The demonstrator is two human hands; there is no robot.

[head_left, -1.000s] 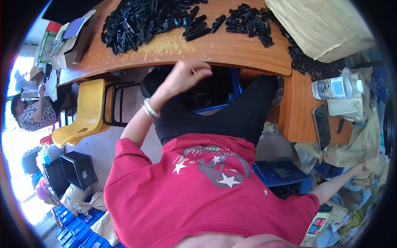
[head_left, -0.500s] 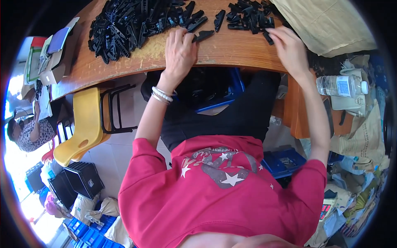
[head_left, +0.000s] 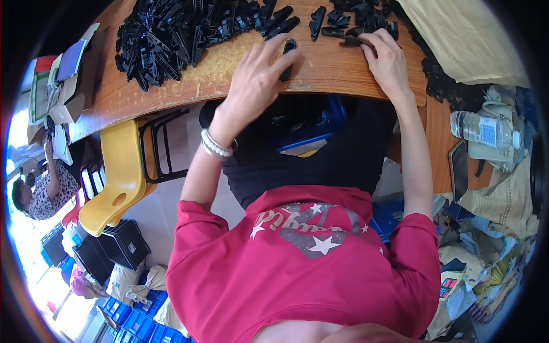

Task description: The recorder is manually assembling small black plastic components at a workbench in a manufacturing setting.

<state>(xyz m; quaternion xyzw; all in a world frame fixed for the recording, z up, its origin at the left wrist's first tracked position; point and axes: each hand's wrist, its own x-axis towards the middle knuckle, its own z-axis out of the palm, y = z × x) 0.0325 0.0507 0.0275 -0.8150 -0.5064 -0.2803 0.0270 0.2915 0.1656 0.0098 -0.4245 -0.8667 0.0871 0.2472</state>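
Observation:
My left hand is above the table's near edge, its thumb and index finger around a slim black plastic part. The part points toward me, and the thumb partly covers it. My right hand is bent at the fingertips over a small black plastic part at the edge of the right-hand group of parts. That part is blurred and its exact shape is unclear. A large heap of black plastic parts lies left of my left hand. Another single part sits between the two groups.
Below the wooden table is a blue crate. A yellow chair stands to the left. At right are a water bottle, a phone and brown paper. Another person is at far left.
The part by my left hand has turned from crosswise to pointing toward me. My right hand has shifted to another spot in the right group. The whole view has shifted slightly.

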